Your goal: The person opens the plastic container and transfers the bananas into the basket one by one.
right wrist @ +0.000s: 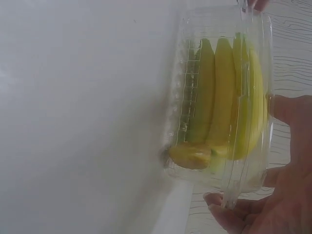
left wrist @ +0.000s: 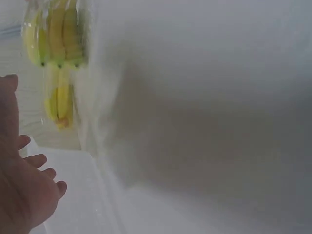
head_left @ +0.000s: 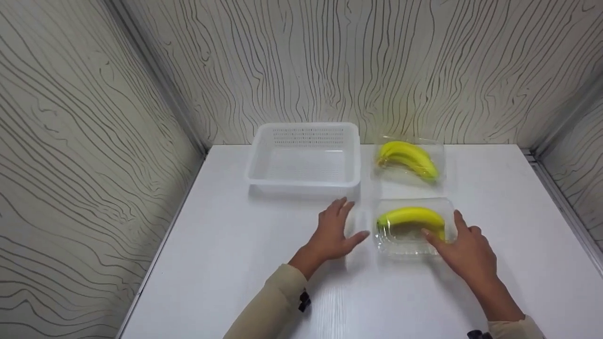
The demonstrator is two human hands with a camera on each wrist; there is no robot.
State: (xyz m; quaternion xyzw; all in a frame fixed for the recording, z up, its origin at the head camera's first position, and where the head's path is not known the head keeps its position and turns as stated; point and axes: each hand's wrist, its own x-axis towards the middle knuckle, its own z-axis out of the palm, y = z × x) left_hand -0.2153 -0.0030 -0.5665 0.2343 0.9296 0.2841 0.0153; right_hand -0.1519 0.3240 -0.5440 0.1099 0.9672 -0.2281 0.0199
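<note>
A clear plastic clamshell box [head_left: 391,247] with a bunch of yellow bananas [head_left: 412,215] inside lies on the table in front of me. My right hand [head_left: 471,252] holds its right end, thumb over the lid and fingers around the end. In the right wrist view, fingertips [right wrist: 224,214] reach the rim of the box, and several bananas [right wrist: 214,92] show through the plastic. Just left of the box, my left hand [head_left: 332,235] hovers with spread fingers and nothing in them. The left wrist view shows this hand [left wrist: 24,185] apart from the bananas [left wrist: 56,39].
Behind the left hand stands a white perforated plastic basket [head_left: 301,183] near the back wall. To its right lies a second clear box [head_left: 440,153] with bananas [head_left: 407,157]. Wood-patterned panels [head_left: 306,61] border the white table [head_left: 212,263] at the back and sides.
</note>
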